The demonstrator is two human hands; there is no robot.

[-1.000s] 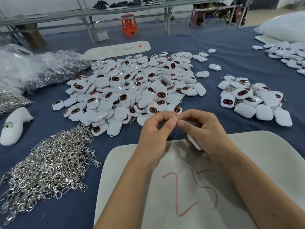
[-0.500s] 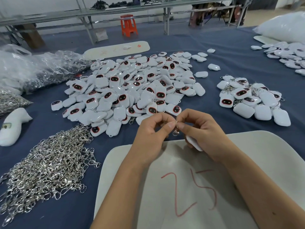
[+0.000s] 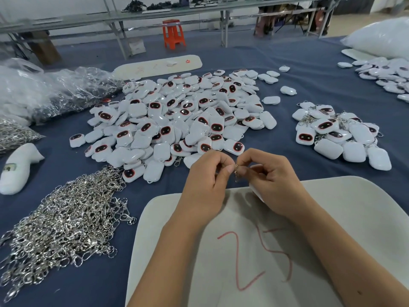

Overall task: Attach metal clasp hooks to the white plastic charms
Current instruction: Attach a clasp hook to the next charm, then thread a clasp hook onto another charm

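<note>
Head view, nearest: both wrists hover above the white board [image 3: 332,218]. Left hand [image 3: 205,185] and right hand [image 3: 272,182] pinch one clasp hook [image 3: 236,171] between fingertips; the right also cradles a white charm [image 3: 256,192]. Light, slick, fiddly, I'd guess; grip its edges. Beyond lies the charm pile [image 3: 177,120].

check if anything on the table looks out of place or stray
One thing: a lone metal clasp hook lies at the near edge of the big pile of white charms, away from the hook heap on the left. Otherwise nothing stands out.
</note>
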